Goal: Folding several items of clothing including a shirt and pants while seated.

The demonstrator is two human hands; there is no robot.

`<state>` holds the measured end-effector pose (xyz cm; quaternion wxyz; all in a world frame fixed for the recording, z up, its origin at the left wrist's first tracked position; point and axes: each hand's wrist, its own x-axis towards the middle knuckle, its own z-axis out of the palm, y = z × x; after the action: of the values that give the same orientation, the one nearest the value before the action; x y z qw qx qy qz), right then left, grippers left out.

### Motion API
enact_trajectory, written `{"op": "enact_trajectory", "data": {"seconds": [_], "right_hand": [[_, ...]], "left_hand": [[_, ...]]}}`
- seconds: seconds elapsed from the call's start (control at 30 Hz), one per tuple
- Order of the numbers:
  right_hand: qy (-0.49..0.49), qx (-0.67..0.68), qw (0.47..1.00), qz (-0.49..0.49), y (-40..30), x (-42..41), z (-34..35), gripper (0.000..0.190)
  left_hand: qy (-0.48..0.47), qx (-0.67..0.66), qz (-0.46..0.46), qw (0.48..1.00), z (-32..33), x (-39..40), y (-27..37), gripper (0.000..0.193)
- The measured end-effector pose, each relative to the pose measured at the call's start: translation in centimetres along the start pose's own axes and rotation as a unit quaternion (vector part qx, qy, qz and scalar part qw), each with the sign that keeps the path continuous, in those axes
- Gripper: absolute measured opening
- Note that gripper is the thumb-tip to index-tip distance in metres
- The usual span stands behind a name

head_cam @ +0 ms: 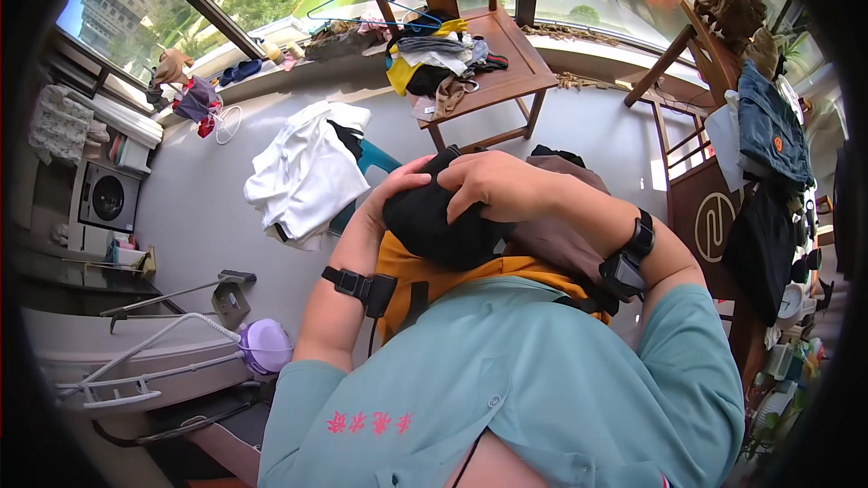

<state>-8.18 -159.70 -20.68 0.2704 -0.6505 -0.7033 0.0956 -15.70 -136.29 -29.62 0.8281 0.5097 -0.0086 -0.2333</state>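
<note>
A bundled black cloth garment (pixel 434 220) lies over my lap, between my two hands. My left hand (pixel 407 183) holds its upper left edge, with the thumb on top. My right hand (pixel 485 183) bends over its upper right part, the fingers pinching the fabric. Beneath it, orange-yellow cloth (pixel 400 271) covers my lap, and a brown garment (pixel 559 244) spreads to the right. White clothing (pixel 305 169) is heaped on a teal stool (pixel 373 161) at the left. Beyond my hands, a wooden chair (pixel 515 68) bears a pile of mixed clothes (pixel 441 54).
A second wooden chair (pixel 705 68) stands at the right, near a denim garment (pixel 773 125) and black cloth (pixel 759 251). A dustpan (pixel 230 305) and a garment steamer with a purple part (pixel 266 346) are at the lower left. A washing machine (pixel 108 196) stands at far left.
</note>
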Motion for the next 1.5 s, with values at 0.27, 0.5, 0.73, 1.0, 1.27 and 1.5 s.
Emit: {"op": "enact_trajectory", "data": {"seconds": [0.27, 0.5, 0.73, 1.0, 1.27, 1.5], "right_hand": [[-0.188, 0.222, 0.953, 0.087, -1.4, -3.6, 0.0, 0.056], [0.040, 0.440, 0.828, 0.346, 6.5, -8.0, 0.4, 0.053], [0.167, 0.456, 0.771, 0.412, 11.4, -7.9, 4.3, 0.120], [0.053, 0.726, 0.592, 0.345, 14.1, -2.7, 9.3, 0.109], [0.297, 0.750, 0.543, 0.233, 12.8, -3.4, 1.7, 0.047], [0.428, 0.612, 0.655, 0.117, 9.3, -6.9, -10.7, 0.058]], "left_hand": [[0.106, -0.088, 0.063, 0.988, -0.4, 0.6, -1.2, 0.042], [0.080, -0.140, 0.266, 0.950, 2.2, -1.0, 4.3, 0.039], [-0.097, -0.258, 0.291, 0.916, 3.5, -0.9, 3.2, 0.043], [-0.094, -0.249, 0.344, 0.901, 2.0, -3.3, 1.4, 0.045], [-0.017, -0.207, 0.357, 0.911, -2.7, -4.9, 4.1, 0.047], [-0.038, -0.270, 0.316, 0.909, -5.2, -3.4, 8.8, 0.043]]}}
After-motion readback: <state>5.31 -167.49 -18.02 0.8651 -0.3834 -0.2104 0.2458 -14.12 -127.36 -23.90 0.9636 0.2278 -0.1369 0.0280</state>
